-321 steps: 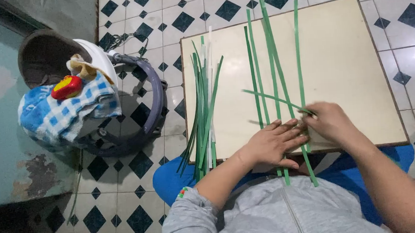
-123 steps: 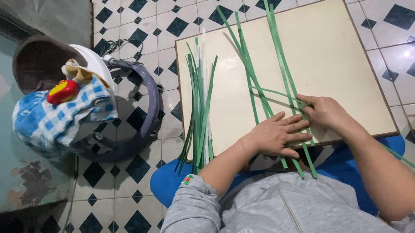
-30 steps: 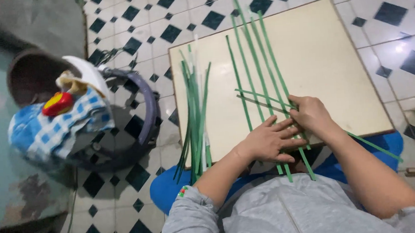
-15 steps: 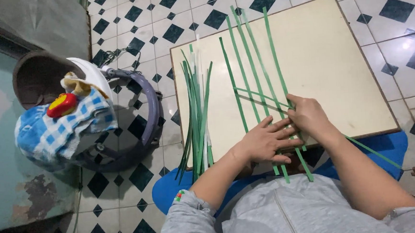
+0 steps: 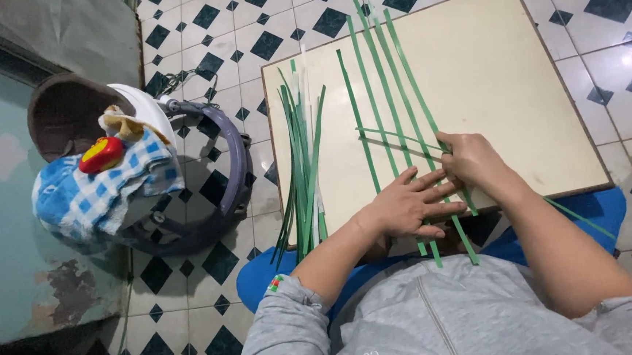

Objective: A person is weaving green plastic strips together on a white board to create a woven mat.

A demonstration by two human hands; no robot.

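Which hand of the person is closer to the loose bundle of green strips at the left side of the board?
The left hand. It lies flat on the spread strips, just right of the bundle. The right hand is farther right, pinching a crosswise strip.

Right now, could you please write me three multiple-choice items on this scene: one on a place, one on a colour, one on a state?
1. Where does the spare bundle of strips lie?
A. on the board's left side
B. in the basket
C. on the person's lap

2. What colour are the laid-out strips?
A. red
B. green
C. yellow

3. How is the left hand?
A. clenched in a fist
B. raised in the air
C. spread flat on the strips

A: the bundle rests along the board edge. B: all are green. C: its fingers lie splayed, pressing down.
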